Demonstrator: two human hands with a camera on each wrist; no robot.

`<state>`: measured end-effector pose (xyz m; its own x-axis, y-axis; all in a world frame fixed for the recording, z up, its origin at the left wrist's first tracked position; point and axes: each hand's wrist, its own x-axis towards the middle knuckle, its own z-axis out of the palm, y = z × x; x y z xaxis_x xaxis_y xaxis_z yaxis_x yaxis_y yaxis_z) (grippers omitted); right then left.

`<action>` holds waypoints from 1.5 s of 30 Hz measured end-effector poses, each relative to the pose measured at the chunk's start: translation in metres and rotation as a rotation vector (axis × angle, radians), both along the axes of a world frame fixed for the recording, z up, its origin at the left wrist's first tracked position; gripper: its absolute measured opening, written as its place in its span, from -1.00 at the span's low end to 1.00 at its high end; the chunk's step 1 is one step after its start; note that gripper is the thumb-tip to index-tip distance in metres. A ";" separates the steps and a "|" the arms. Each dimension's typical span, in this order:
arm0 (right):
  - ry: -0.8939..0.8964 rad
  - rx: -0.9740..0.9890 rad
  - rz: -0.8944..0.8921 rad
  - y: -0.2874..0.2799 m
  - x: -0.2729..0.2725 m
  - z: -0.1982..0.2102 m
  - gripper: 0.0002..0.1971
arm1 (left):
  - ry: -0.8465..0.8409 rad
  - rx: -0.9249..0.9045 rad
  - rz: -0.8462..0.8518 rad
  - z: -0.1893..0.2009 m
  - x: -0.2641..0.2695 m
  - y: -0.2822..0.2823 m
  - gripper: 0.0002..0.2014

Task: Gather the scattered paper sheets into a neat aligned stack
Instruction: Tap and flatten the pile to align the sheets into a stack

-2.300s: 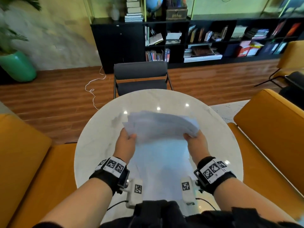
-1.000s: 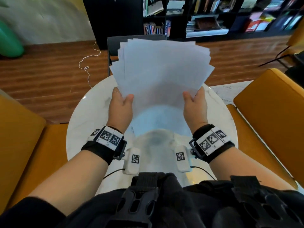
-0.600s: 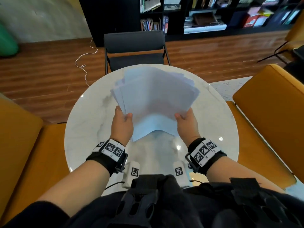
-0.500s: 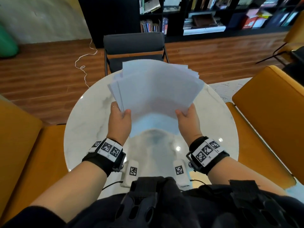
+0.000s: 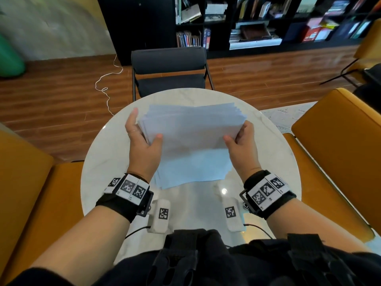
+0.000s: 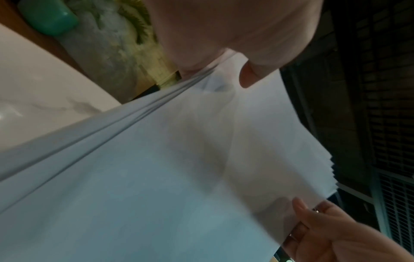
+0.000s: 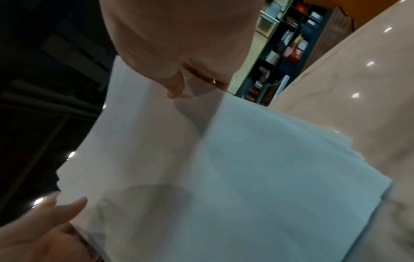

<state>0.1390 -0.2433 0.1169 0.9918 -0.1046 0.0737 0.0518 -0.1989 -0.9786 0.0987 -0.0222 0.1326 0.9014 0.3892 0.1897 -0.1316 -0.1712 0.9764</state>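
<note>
A sheaf of white paper sheets (image 5: 191, 129) stands tilted on its lower edge on the round white marble table (image 5: 107, 162). Its top edges are slightly fanned and uneven. My left hand (image 5: 142, 139) grips the left side, thumb on the front sheet, fingers behind. My right hand (image 5: 239, 141) grips the right side the same way. In the left wrist view the paper sheets (image 6: 179, 168) fill the frame under my thumb (image 6: 248, 78). In the right wrist view the paper sheets (image 7: 190, 168) run down to the table (image 7: 347, 88).
A dark grey chair (image 5: 169, 69) stands at the table's far side. Mustard-yellow seats (image 5: 338, 153) flank the table left and right. A black bookshelf (image 5: 247, 21) lines the back wall, and a white cable (image 5: 107, 85) trails on the wood floor.
The sheaf, raised high a second ago, has come down so that its lower edge meets the table. Both hands have slid higher up its sides while still gripping it.
</note>
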 end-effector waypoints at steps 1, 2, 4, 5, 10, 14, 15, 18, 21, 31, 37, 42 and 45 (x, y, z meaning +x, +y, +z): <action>-0.024 0.025 0.014 0.001 -0.001 0.001 -0.40 | -0.045 0.051 -0.015 0.004 -0.001 0.000 -0.16; -0.055 0.033 0.024 0.002 -0.002 0.003 -0.25 | -0.089 0.126 -0.020 0.006 0.000 0.000 -0.10; -0.159 -0.031 0.030 0.005 -0.002 0.010 -0.05 | -0.189 0.313 -0.013 0.010 0.003 0.000 -0.11; -0.227 -0.088 0.039 0.006 -0.002 0.014 -0.02 | -0.232 0.415 -0.006 0.011 0.004 0.000 -0.14; -0.470 -0.475 0.083 0.010 -0.001 0.029 -0.12 | -0.181 0.611 -0.019 0.017 0.004 0.004 -0.24; -0.523 -0.668 0.015 0.010 0.002 0.036 -0.25 | -0.139 0.711 -0.010 0.021 0.003 0.009 -0.39; -0.538 -0.698 0.002 0.010 0.003 0.038 -0.30 | -0.135 0.737 -0.013 0.022 0.003 0.011 -0.43; -0.566 -0.759 -0.014 0.006 0.004 0.039 -0.47 | -0.145 0.779 -0.021 0.020 0.001 0.022 -0.53; -0.574 -0.748 -0.050 0.001 0.005 0.036 -0.63 | -0.176 0.778 -0.031 0.016 -0.004 0.033 -0.59; -0.017 -0.058 0.066 -0.003 -0.001 -0.001 -0.49 | 0.113 0.090 -0.105 -0.013 -0.002 0.026 -0.54; 0.042 -0.274 0.066 0.014 0.003 -0.023 -0.80 | 0.200 0.295 -0.083 -0.033 0.012 0.010 -0.75; 0.311 -0.945 0.478 -0.005 -0.012 -0.082 -0.34 | 0.659 0.781 -0.460 -0.101 -0.010 0.028 -0.39; 0.460 -1.230 0.632 -0.016 -0.035 -0.111 -0.08 | 0.905 1.046 -0.619 -0.136 -0.037 0.034 -0.21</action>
<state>0.1037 -0.2594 0.0054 0.8077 0.2426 -0.5374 0.1819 -0.9695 -0.1643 0.0618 0.0117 -0.0032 0.8286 -0.0383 -0.5585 0.1193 -0.9627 0.2430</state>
